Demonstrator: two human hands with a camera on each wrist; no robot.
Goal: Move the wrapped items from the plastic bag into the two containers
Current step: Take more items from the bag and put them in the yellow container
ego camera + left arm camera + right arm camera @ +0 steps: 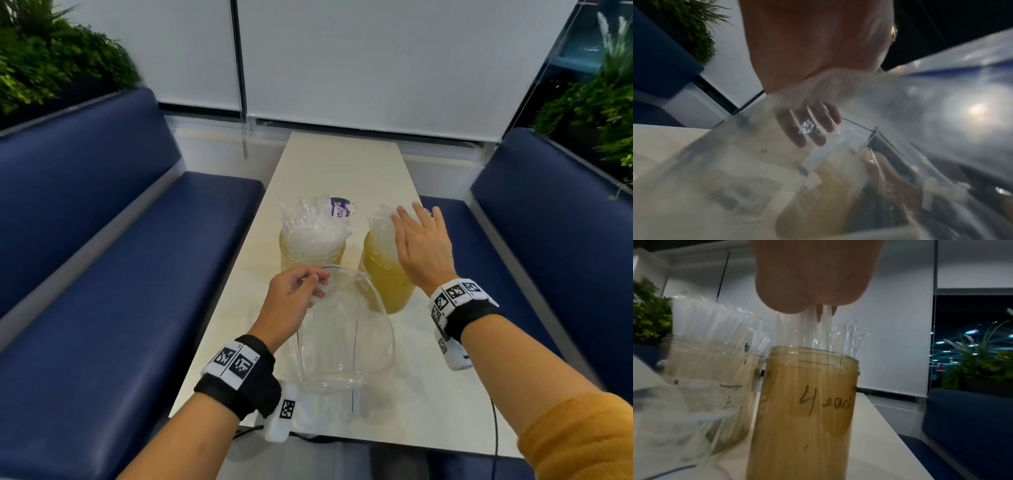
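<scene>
Two yellowish clear jars stand mid-table, the left jar (310,255) and the right jar (380,274), marked "4 each" (805,410). Each holds an upright bunch of clear wrapped items (313,226) (812,331). In front of them lies a clear plastic bag (346,335) that looks empty. My left hand (317,279) pinches the bag's rim at its far left; in the left wrist view its fingers (813,126) show through the film (920,113). Over the right jar, my right hand (416,219) is spread flat, fingers straight on the tops of its wrapped items (382,222).
A purple and white lid (342,206) lies behind the left jar. Blue benches flank the narrow white table (335,164) on the left (120,274) and right (548,205). A black cable (495,428) hangs over the near right edge. Plants sit behind both benches.
</scene>
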